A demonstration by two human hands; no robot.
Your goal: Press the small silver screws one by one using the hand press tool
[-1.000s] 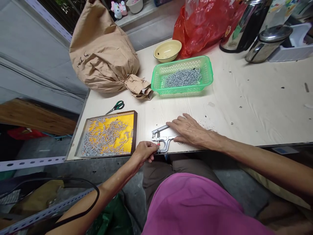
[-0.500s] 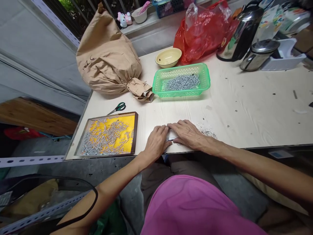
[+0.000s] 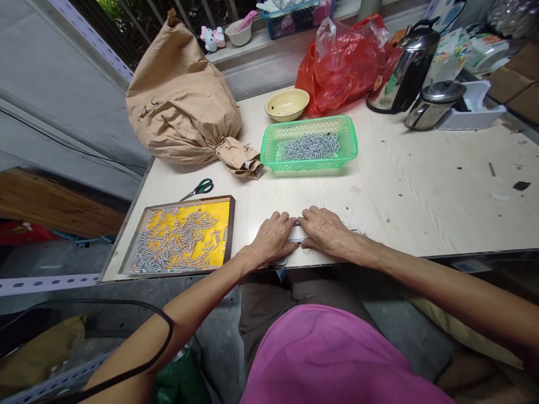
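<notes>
Near the table's front edge, my left hand (image 3: 274, 237) and my right hand (image 3: 325, 231) face each other on either side of a small flat pale piece (image 3: 297, 234) with a dark edge. The fingertips and thumbs of both hands press on its ends and partly cover it. To the left lies a framed tray (image 3: 230, 231) with a yellow bottom, strewn with small metal pins (image 3: 181, 233). Beyond my hands stands a green plastic basket (image 3: 309, 165) holding many similar metal pins (image 3: 309, 146).
Green-handled scissors (image 3: 203, 186) lie behind the tray. A tied brown paper sack (image 3: 185, 106), a yellow bowl (image 3: 288, 105), a red plastic bag (image 3: 343, 67), a kettle (image 3: 406, 67) and a steel pot (image 3: 435, 104) stand farther back. Dark scraps dot the right side.
My hands have moved slightly apart, and more of the flat piece shows between them. The camera view has shifted slightly. The basket and tray stay in place on the table.
</notes>
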